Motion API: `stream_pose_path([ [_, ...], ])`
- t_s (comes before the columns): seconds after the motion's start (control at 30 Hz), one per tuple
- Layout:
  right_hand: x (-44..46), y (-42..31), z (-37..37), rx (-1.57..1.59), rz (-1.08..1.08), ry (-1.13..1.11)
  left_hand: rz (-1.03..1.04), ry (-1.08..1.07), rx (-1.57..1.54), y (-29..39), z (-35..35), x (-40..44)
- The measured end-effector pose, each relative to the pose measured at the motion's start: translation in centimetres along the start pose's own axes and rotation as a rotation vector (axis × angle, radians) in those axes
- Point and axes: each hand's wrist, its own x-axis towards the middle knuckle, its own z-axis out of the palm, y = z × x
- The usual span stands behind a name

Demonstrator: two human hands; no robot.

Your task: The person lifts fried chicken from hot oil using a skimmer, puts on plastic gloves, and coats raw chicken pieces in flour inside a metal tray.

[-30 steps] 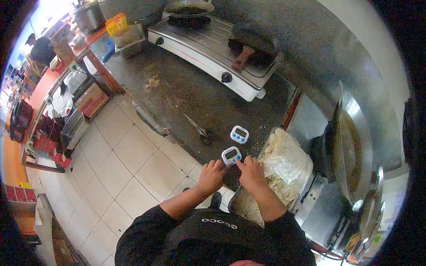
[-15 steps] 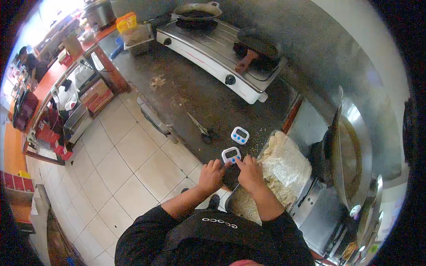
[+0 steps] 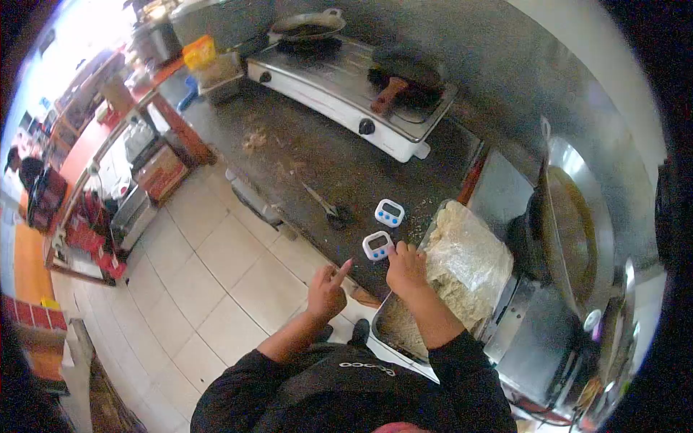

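Observation:
Two white timers with blue buttons lie on the dark counter, the nearer timer [image 3: 377,246] just below the farther timer [image 3: 390,213]. My right hand [image 3: 408,270] touches the nearer timer's right edge with a fingertip, its other fingers curled; whether it grips the timer is unclear. My left hand [image 3: 328,291] is off the counter's front edge, index finger stretched out, other fingers partly curled, holding nothing. Scissors [image 3: 323,204] rest left of the timers. Beside my right hand, a tray of breading [image 3: 404,327] carries a clear plastic bag [image 3: 473,252].
A two-burner stove [image 3: 346,94] with pans stands at the back of the counter [image 3: 289,151]. A large wok [image 3: 570,224] with liquid is on the right. Tiled floor [image 3: 209,281] and shelving lie left. A person [image 3: 27,169] is partly visible far left.
My left hand has drawn back down and left from the nearer timer, its index finger now extended. My right hand remains at the timer. The view has shifted slightly.

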Motion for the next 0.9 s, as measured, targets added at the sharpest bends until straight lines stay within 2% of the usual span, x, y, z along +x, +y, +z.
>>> stream_pose_path([
  [0.13,-1.6,-1.2,-2.8,0.069,0.084,0.118,0.044,0.096,-0.067,-3.0,-1.6,-1.9],
  [0.23,-5.0,-1.9,-4.9,0.245,0.181,0.162,0.112,0.032,-0.129,-4.3,-2.8,-3.2],
  [0.37,-14.3,-1.7,-4.7,0.379,0.146,0.356,0.168,-0.038,-0.214,-5.1,-1.4,-5.5],
  [0.43,-20.5,-1.8,-3.7,0.462,0.190,0.412,0.140,-0.144,-0.228,-4.9,0.4,-7.7],
  [0.5,-27.2,-2.2,-2.8,0.495,0.255,0.420,0.197,-0.294,-0.213,-4.5,3.0,-10.4],
  [0.57,-34.4,-2.5,-2.0,0.517,0.383,0.340,0.408,-0.448,-0.097,-5.5,7.3,-14.1],
  [0.6,-38.0,-2.5,-1.3,0.522,0.484,0.305,0.439,-0.539,-0.171,-4.9,8.7,-15.4],
  [0.63,-42.1,-2.9,-0.2,0.583,0.555,0.316,0.599,-0.572,-0.165,-6.5,11.3,-17.5],
  [0.67,-45.7,-3.4,0.1,0.585,0.646,0.361,0.677,-0.662,-0.181,-5.9,13.1,-18.7],
  [0.7,-49.2,-4.0,0.4,0.589,0.728,0.400,0.683,-0.789,-0.154,-4.3,14.7,-19.6],
  [0.8,-61.0,-4.8,1.4,0.595,0.868,0.293,0.657,-1.124,-0.021,3.4,19.8,-22.7],
  [0.9,-72.2,-6.3,4.6,0.521,1.169,0.223,0.638,-1.366,0.135,12.7,24.0,-26.5],
])
